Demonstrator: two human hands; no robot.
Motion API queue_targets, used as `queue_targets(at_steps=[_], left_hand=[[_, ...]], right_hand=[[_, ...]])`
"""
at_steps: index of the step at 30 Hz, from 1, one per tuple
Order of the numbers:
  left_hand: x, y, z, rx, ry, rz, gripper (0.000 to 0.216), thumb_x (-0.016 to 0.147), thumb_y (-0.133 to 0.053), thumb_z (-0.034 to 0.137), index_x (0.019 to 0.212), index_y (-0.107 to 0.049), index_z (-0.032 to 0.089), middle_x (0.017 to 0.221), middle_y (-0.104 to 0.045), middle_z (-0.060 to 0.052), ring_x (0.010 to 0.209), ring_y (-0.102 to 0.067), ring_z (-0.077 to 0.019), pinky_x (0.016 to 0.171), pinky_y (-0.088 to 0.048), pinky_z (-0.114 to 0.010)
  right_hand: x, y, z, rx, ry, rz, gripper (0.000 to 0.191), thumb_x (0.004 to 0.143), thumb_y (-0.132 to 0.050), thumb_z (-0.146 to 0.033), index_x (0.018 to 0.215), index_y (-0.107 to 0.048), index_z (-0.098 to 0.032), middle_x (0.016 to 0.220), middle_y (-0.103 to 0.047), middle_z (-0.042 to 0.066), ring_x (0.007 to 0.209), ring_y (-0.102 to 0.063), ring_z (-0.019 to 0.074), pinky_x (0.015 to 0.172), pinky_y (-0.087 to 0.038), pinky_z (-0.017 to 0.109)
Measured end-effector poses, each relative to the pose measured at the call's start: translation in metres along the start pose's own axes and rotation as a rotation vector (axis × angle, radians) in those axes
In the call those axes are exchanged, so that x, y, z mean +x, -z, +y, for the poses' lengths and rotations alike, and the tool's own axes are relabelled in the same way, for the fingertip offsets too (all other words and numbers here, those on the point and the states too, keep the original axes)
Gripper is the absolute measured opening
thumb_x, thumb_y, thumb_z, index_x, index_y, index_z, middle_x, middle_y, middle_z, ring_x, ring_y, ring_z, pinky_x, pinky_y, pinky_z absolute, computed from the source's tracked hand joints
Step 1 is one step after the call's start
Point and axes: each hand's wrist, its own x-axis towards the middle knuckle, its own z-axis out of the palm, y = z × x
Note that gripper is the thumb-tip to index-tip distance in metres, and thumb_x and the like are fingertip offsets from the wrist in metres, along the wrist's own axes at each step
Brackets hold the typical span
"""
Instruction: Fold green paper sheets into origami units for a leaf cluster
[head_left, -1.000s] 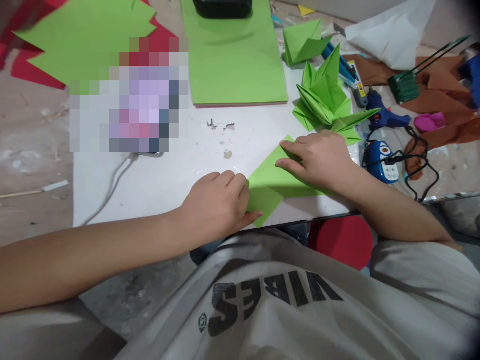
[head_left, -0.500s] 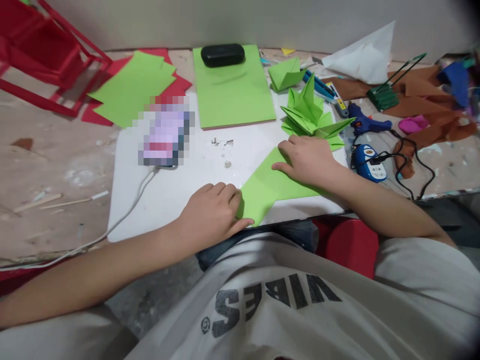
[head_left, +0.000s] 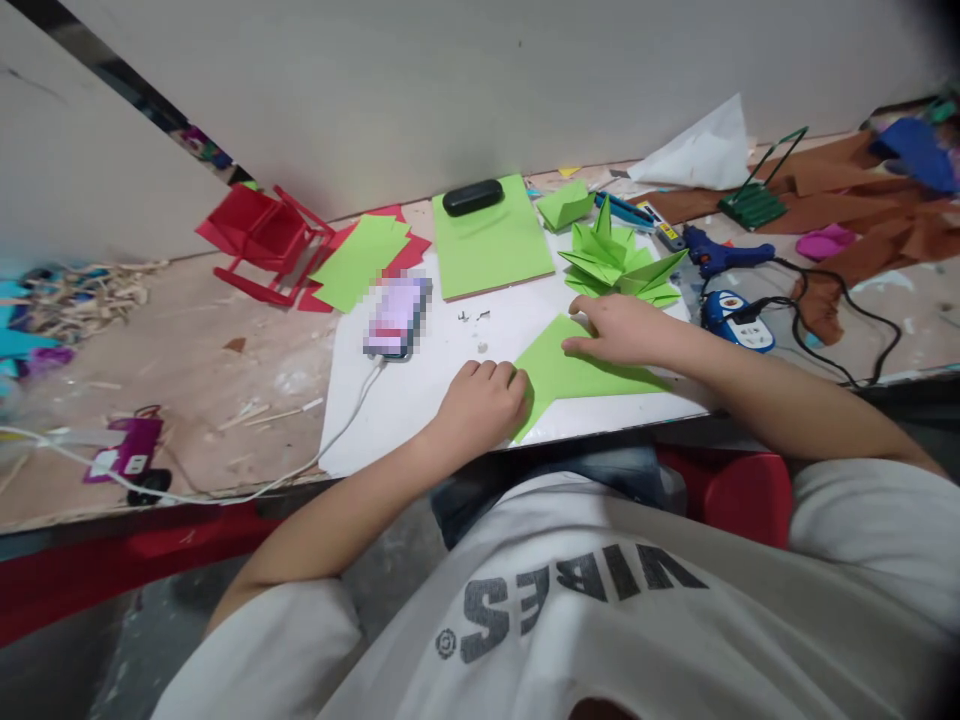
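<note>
A folded sheet of green paper [head_left: 570, 368] lies on the white board [head_left: 420, 395] near the table's front edge. My left hand [head_left: 486, 402] rests on the paper's left end with its fingers curled down; its thumb is hidden. On the paper's upper right part lies my right hand [head_left: 622, 330], thumb and forefinger stretched out and apart, gripping nothing. Right behind that hand stands a pointed green folded-paper piece [head_left: 611, 255].
A phone [head_left: 397, 315] on a white cable sits left on the board. Behind are a green paper stack [head_left: 491, 250] with a black case [head_left: 472, 197] on it. A blue glue gun [head_left: 724, 250] and a blue socket adapter [head_left: 739, 320] lie right. A small red chair [head_left: 262, 240] stands far left.
The view has shifted, showing more of the table's left side. My left thumb, earlier stretched along the paper's front edge, is now out of sight. My right hand stays on the paper.
</note>
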Motion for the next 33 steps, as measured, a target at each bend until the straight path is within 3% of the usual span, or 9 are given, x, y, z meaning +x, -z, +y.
queue_targets(at_steps=[4, 8, 12, 13, 15, 18, 22, 29, 33], left_hand=[[0.009, -0.001, -0.019, 0.048, -0.038, -0.029, 0.037, 0.113, -0.054, 0.005, 0.132, -0.085, 0.007, 0.120, -0.087, -0.023, 0.103, -0.082, -0.0366, 0.088, -0.050, -0.049], [0.014, 0.004, -0.022, 0.068, -0.033, -0.005, 0.040, 0.110, -0.053, 0.001, 0.128, -0.088, 0.009, 0.124, -0.087, -0.024, 0.111, -0.081, -0.0378, 0.098, -0.051, -0.052], [0.030, 0.020, 0.015, -0.044, -0.127, 0.002, 0.031, 0.115, -0.071, 0.034, 0.131, -0.086, 0.012, 0.129, -0.087, -0.023, 0.118, -0.081, -0.0406, 0.099, -0.052, -0.052], [0.037, 0.024, 0.027, -0.048, -0.168, -0.007, 0.034, 0.115, -0.071, 0.036, 0.133, -0.085, 0.011, 0.129, -0.087, -0.023, 0.119, -0.082, -0.0411, 0.099, -0.052, -0.051], [0.054, 0.034, 0.051, -0.017, -0.223, -0.040, 0.033, 0.116, -0.064, 0.022, 0.139, -0.081, 0.005, 0.124, -0.086, -0.025, 0.112, -0.084, -0.0405, 0.096, -0.052, -0.051], [0.080, 0.045, 0.072, 0.005, -0.274, -0.157, 0.037, 0.110, -0.052, -0.001, 0.131, -0.082, 0.001, 0.116, -0.086, -0.027, 0.107, -0.087, -0.0385, 0.085, -0.047, -0.046], [0.103, 0.051, 0.073, 0.015, -0.342, -0.278, 0.040, 0.107, -0.049, -0.007, 0.118, -0.086, 0.005, 0.107, -0.087, -0.028, 0.103, -0.087, -0.0372, 0.080, -0.042, -0.043], [0.094, 0.043, 0.058, 0.069, -0.239, -0.204, 0.042, 0.106, -0.049, -0.006, 0.135, -0.078, 0.004, 0.114, -0.085, -0.026, 0.102, -0.088, -0.0378, 0.071, -0.044, -0.040], [0.077, 0.027, 0.035, 0.071, -0.156, -0.141, 0.042, 0.110, -0.049, -0.003, 0.136, -0.080, 0.005, 0.113, -0.087, -0.024, 0.101, -0.090, -0.0377, 0.072, -0.057, -0.042]], right_hand=[[0.007, 0.004, 0.009, 0.077, 0.013, -0.004, 0.059, 0.114, -0.070, -0.056, 0.152, -0.076, -0.012, 0.112, -0.091, 0.019, 0.112, -0.084, 0.0385, 0.087, -0.051, 0.042], [0.005, 0.006, 0.010, 0.284, 0.053, -0.075, 0.035, 0.117, -0.068, -0.048, 0.128, -0.084, -0.019, 0.082, -0.087, 0.007, 0.083, -0.082, 0.0281, 0.082, -0.053, 0.038], [0.008, 0.003, 0.012, 0.466, 0.053, -0.019, 0.028, 0.117, -0.065, -0.037, 0.104, -0.082, -0.020, 0.080, -0.086, 0.005, 0.068, -0.077, 0.0212, 0.077, -0.054, 0.035], [0.010, 0.002, 0.014, 0.477, 0.057, 0.027, 0.030, 0.117, -0.064, -0.036, 0.099, -0.081, -0.019, 0.082, -0.086, 0.006, 0.071, -0.076, 0.0209, 0.078, -0.054, 0.035], [0.015, 0.000, 0.019, 0.455, 0.075, 0.135, 0.033, 0.117, -0.062, -0.035, 0.094, -0.080, -0.020, 0.086, -0.086, 0.007, 0.080, -0.077, 0.0222, 0.083, -0.054, 0.036], [0.022, -0.003, 0.027, 0.385, 0.081, 0.285, 0.031, 0.115, -0.063, -0.037, 0.097, -0.082, -0.021, 0.098, -0.087, 0.009, 0.095, -0.077, 0.0260, 0.089, -0.053, 0.039], [0.028, -0.006, 0.035, 0.341, 0.076, 0.373, 0.033, 0.116, -0.059, -0.040, 0.104, -0.084, -0.021, 0.110, -0.087, 0.012, 0.104, -0.076, 0.0285, 0.093, -0.052, 0.041], [0.025, -0.003, 0.037, 0.306, 0.093, 0.425, 0.045, 0.120, -0.047, -0.048, 0.114, -0.084, -0.023, 0.116, -0.085, 0.013, 0.104, -0.073, 0.0299, 0.097, -0.051, 0.045], [0.016, 0.006, 0.035, 0.301, 0.059, 0.423, 0.050, 0.122, -0.042, -0.054, 0.123, -0.084, -0.027, 0.115, -0.086, 0.012, 0.104, -0.072, 0.0314, 0.097, -0.053, 0.048]])
